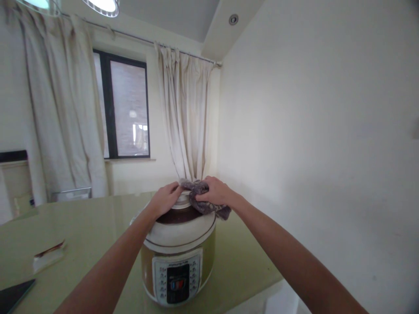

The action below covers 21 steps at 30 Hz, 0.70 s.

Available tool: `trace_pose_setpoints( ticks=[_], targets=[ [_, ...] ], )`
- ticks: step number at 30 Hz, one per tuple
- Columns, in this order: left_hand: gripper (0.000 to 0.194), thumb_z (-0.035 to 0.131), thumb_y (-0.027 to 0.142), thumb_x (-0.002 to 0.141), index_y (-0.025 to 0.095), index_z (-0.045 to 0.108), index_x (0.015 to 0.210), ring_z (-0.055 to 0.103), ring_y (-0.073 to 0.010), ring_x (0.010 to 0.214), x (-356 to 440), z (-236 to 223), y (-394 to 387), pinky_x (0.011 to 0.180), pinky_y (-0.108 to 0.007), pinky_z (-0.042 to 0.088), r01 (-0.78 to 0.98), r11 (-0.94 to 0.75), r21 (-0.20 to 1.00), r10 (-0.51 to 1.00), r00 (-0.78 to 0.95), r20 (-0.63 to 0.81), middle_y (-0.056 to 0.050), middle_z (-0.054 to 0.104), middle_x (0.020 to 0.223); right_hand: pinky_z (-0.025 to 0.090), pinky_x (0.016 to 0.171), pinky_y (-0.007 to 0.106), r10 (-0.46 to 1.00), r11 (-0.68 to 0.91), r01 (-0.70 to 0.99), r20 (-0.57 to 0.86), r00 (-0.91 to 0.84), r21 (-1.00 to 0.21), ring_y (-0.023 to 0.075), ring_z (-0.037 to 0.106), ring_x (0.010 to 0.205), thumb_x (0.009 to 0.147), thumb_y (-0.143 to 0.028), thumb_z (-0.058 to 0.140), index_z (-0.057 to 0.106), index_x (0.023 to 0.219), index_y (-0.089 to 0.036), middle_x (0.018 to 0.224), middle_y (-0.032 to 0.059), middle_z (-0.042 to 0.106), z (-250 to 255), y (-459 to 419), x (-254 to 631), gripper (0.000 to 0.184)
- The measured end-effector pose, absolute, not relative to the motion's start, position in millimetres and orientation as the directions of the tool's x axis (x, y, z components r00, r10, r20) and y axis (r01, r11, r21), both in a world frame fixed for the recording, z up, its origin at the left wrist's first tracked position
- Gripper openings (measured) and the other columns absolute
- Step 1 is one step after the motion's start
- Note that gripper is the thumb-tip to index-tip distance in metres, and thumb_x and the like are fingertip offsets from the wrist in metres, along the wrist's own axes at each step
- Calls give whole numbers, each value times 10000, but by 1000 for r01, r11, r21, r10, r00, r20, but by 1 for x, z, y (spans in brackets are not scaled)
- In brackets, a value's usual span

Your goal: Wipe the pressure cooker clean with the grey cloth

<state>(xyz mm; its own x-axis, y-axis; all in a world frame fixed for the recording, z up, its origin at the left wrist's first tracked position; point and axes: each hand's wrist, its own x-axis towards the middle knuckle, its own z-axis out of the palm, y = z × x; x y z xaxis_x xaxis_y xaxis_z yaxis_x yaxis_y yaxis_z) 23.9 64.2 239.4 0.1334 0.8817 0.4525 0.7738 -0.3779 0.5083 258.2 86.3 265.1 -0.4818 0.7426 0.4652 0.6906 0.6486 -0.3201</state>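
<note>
An electric pressure cooker (178, 244) with a white lid rim, a gold-toned body and a front control panel stands upright on the table. My right hand (216, 190) is closed round a crumpled grey-purple cloth (199, 200), pressed against the top of the lid. From this hand the cloth's loose end hangs over the lid's right side. On the left of the white lid handle (182, 201), my left hand (166, 197) curls its fingers over the top, beside the cloth's edge. Its fingertips are partly hidden.
The pale green glossy table (98, 218) has its near right edge close to the cooker. A small white packet (49, 257) and a dark flat object (15, 296) lie at the left. Beyond are curtains (186, 109), a window (129, 109) and a white wall (310, 131).
</note>
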Motion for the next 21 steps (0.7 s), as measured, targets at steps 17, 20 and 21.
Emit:
trace_pose_setpoints(
  ticks=[17, 20, 21],
  targets=[
    [459, 355, 535, 1003, 234, 578, 1268, 738, -294, 1059, 26, 238, 59, 972, -422, 513, 737, -340, 585, 885, 40, 464, -106, 797, 1186, 531, 942, 385, 732, 678, 570, 494, -468, -465, 278, 715, 1017, 764, -315, 753, 820, 1040, -256, 1043, 30, 807, 255, 144, 242, 290],
    [415, 317, 491, 1029, 267, 585, 1253, 731, -280, 1065, 28, 240, 56, 985, -412, 495, 758, -376, 534, 875, 101, 473, -80, 795, 1181, 531, 880, 394, 813, 550, 696, 486, -320, -461, 293, 718, 953, 797, -403, 758, 822, 955, -219, 980, 79, 801, 253, 128, 248, 251],
    [424, 298, 489, 1032, 265, 631, 1169, 721, -286, 1089, 28, 241, 55, 995, -412, 487, 777, -382, 501, 872, 123, 474, -86, 792, 1169, 528, 874, 394, 822, 530, 717, 483, -303, -453, 295, 717, 951, 802, -422, 760, 820, 955, -212, 977, 86, 799, 253, 121, 251, 266]
  ],
)
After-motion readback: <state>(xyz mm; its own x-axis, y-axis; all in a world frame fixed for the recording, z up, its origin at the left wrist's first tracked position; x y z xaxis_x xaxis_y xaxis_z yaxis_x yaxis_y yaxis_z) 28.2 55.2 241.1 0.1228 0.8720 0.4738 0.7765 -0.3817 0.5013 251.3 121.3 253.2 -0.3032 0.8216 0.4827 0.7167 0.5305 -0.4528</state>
